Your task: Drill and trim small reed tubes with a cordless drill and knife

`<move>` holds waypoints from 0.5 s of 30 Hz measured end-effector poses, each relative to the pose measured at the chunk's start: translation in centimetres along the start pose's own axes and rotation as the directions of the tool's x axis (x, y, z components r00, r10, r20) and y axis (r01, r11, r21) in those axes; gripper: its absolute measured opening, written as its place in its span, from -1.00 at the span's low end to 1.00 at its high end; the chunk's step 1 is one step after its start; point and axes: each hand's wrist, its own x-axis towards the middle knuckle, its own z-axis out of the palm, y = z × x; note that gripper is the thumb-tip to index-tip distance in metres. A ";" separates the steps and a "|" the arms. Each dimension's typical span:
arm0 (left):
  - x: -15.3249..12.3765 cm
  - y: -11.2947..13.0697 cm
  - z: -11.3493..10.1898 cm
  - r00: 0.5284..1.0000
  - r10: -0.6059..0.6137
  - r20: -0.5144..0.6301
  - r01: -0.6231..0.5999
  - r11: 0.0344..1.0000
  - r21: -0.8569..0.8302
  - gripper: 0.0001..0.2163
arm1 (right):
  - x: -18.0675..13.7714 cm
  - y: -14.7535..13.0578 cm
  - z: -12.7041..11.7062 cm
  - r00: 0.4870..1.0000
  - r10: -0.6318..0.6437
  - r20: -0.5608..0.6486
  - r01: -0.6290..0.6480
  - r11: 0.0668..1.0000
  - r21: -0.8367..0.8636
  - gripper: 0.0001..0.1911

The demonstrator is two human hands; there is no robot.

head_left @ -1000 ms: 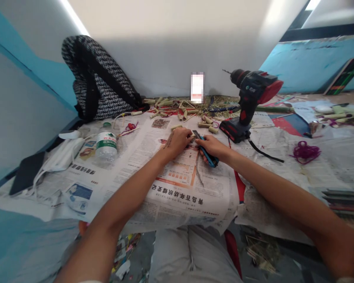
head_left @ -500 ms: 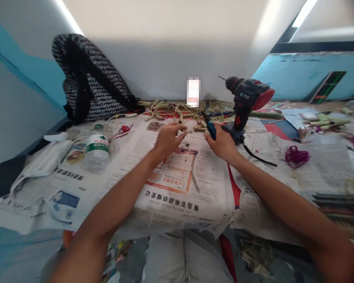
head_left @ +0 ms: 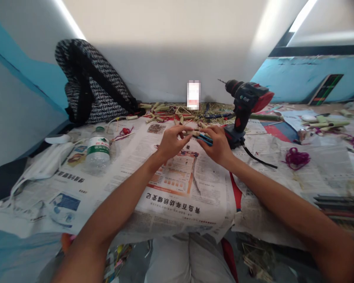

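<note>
Over the newspaper-covered table (head_left: 177, 196), my left hand (head_left: 172, 141) pinches a short pale stick piece (head_left: 194, 133) at its fingertips. My right hand (head_left: 220, 145) is closed round a blue-handled cutting tool (head_left: 205, 139), whose tip meets the stick piece. Both hands hover just above the paper, close to a scatter of cut stick pieces (head_left: 165, 110) by the back wall.
A red and black cordless drill (head_left: 244, 110) stands right of my hands, its strap trailing. A plastic water bottle (head_left: 98, 151) lies left, a patterned bag (head_left: 91, 84) behind it. A white mask (head_left: 44, 161), purple cord (head_left: 296, 157) and more stick pieces lie around.
Both hands lifted off the newspaper, reached toward the stick pile, then came together. My left hand now holds a stick piece against the tool.
</note>
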 end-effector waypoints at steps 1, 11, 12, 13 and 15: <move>0.0 0.1 -0.1 1.000 -0.020 0.012 0.020 1.000 -0.006 -0.78 | 0.0 -0.1 -0.1 1.000 -0.005 0.008 0.005 1.000 0.006 -0.67; -0.2 -0.6 0.7 0.969 -0.089 0.231 0.090 0.996 0.010 -0.81 | -0.5 0.7 0.4 0.994 0.000 0.112 0.000 1.000 0.001 -0.68; -0.2 -0.8 0.7 0.966 -0.086 0.245 0.083 0.996 0.023 -0.81 | -0.4 0.6 0.3 0.994 0.003 0.110 -0.005 1.000 0.019 -0.62; -0.2 -0.9 0.7 0.963 -0.086 0.255 0.081 0.996 0.029 -0.81 | -0.2 0.2 0.0 0.995 0.003 0.096 -0.008 0.999 0.049 -0.57; -0.2 -1.0 0.6 0.963 -0.093 0.252 0.089 0.996 0.031 -0.79 | 0.6 -1.3 -1.4 0.999 0.008 0.031 -0.013 0.988 0.153 -0.52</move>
